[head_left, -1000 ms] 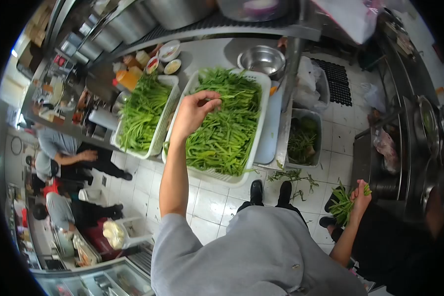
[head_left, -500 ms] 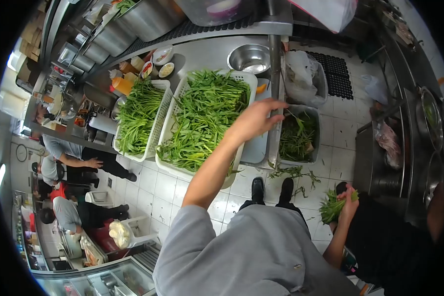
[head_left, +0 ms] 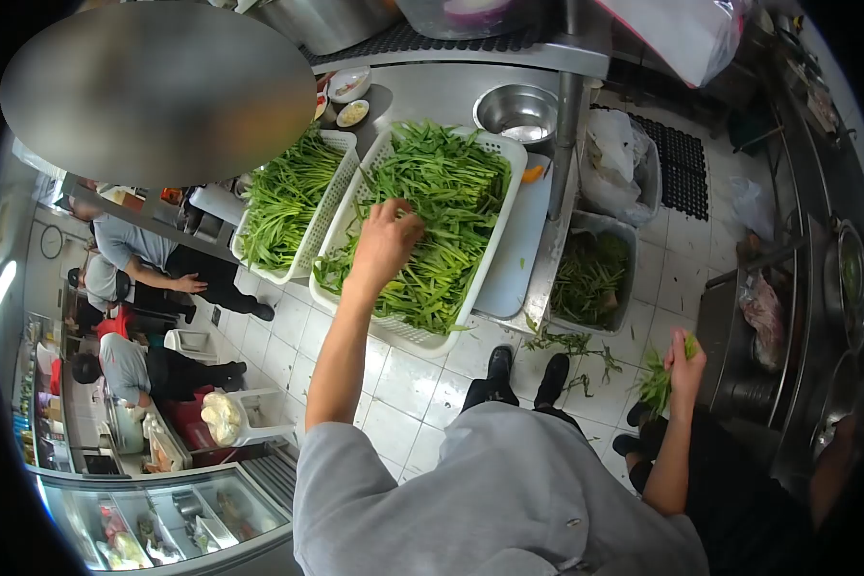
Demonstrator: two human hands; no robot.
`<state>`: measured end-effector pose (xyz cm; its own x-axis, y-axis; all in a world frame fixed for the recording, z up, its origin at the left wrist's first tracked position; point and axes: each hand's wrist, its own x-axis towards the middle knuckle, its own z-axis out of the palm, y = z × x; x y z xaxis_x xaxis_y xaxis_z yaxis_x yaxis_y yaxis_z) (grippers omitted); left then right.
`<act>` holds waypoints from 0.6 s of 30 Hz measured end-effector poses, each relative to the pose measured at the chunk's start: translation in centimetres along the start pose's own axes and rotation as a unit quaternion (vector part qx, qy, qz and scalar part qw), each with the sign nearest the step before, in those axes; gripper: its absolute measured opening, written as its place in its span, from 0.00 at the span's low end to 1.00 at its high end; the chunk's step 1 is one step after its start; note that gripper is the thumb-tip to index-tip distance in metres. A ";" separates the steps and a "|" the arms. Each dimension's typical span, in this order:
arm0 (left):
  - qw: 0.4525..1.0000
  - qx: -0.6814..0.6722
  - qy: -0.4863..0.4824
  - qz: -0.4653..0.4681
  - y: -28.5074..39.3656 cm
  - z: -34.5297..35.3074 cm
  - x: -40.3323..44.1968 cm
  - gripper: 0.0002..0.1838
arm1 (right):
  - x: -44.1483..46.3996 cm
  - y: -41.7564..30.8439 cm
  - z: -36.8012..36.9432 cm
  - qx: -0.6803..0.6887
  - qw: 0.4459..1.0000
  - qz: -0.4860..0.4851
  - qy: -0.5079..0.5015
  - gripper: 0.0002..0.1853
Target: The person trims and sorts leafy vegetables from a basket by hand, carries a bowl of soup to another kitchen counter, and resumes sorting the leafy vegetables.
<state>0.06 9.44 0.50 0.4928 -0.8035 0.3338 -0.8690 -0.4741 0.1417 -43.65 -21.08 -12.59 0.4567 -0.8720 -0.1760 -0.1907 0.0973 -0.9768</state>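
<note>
My left hand [head_left: 387, 242] is over the large white basket [head_left: 494, 278], its fingers curled down onto the water spinach [head_left: 442, 182] piled inside. Its fingertips are partly hidden among the leaves. Off to the right and low, my right hand [head_left: 685, 370] is closed around a small bunch of water spinach [head_left: 654, 386], leaves hanging to the left. A second, narrower white basket [head_left: 334, 192] beside the large one holds more water spinach stems. Under the table's edge, a grey bin [head_left: 627, 278] contains loose leaves and trimmings.
A steel bowl [head_left: 516, 113] and a pale cutting board [head_left: 514, 259] rest on the steel table. Scraps [head_left: 586, 350] lie on the tiles near my shoes. A person in black stands close at right; several people in grey shirts work at left. A blurred oval covers the upper left.
My left hand has moved left from above the trimmings bin to the large basket, its fingers now curled. My right hand still grips its bunch, slightly higher. The view has shifted a little.
</note>
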 end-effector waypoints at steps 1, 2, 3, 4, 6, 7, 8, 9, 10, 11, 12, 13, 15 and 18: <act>0.999 -0.041 0.009 -0.013 0.1 -1.0 0.1 0.08 | 0.3 -1.8 1.2 -0.012 1.000 -0.020 -0.019 0.12; 0.996 -0.081 0.017 -0.025 -0.2 -2.1 0.2 0.08 | 0.3 -3.6 2.5 -0.003 1.000 -0.019 -0.025 0.11; 0.992 -0.121 0.026 -0.034 -0.3 -3.3 0.5 0.07 | 0.1 -5.6 4.1 0.008 0.999 -0.020 -0.029 0.11; 0.984 -0.167 0.026 -0.058 0.4 -5.2 0.8 0.08 | -0.1 -7.2 6.0 0.020 0.999 -0.025 -0.030 0.10; 0.973 -0.216 0.015 -0.080 -0.1 -6.2 0.9 0.09 | -0.7 -9.4 9.5 0.014 0.998 -0.042 -0.039 0.09; 0.965 -0.244 0.006 -0.090 -0.2 -6.5 1.0 0.09 | -1.2 -10.4 11.1 0.007 0.998 -0.048 -0.041 0.08; 0.964 -0.250 0.000 -0.086 0.4 -6.9 1.2 0.10 | -1.8 -11.1 12.6 -0.020 0.994 -0.088 -0.060 0.08; 0.960 -0.269 -0.006 -0.080 0.6 -6.7 1.2 0.10 | -2.5 -11.7 14.4 -0.048 0.988 -0.125 -0.076 0.08; 0.954 -0.290 -0.014 -0.070 0.7 -6.2 1.3 0.10 | -3.3 -12.1 16.4 -0.028 0.985 -0.136 -0.103 0.09; 0.947 -0.315 -0.026 -0.054 1.2 -5.6 1.6 0.10 | -4.1 -12.8 18.2 -0.010 0.982 -0.147 -0.122 0.09; 0.941 -0.329 -0.068 -0.050 2.4 -5.6 1.7 0.10 | -5.1 -13.8 19.3 -0.042 0.983 -0.096 -0.150 0.11; 0.934 -0.344 -0.091 -0.015 3.2 -4.6 1.7 0.10 | -6.0 -14.0 20.8 0.006 0.981 -0.119 -0.154 0.15; 0.917 -0.372 -0.132 0.056 5.3 -2.9 1.6 0.09 | -6.8 -13.6 22.9 0.047 0.980 -0.086 -0.175 0.25; 0.888 -0.401 -0.175 0.143 7.7 -1.4 1.4 0.08 | -7.7 -15.1 24.1 0.121 0.980 0.033 -0.153 0.21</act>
<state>-6.03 5.16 3.39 0.1084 -0.9791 0.1721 -0.6436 0.0628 0.7628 -23.32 -4.21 0.60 0.6964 -0.6795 -0.2310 -0.0328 0.2915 -0.9560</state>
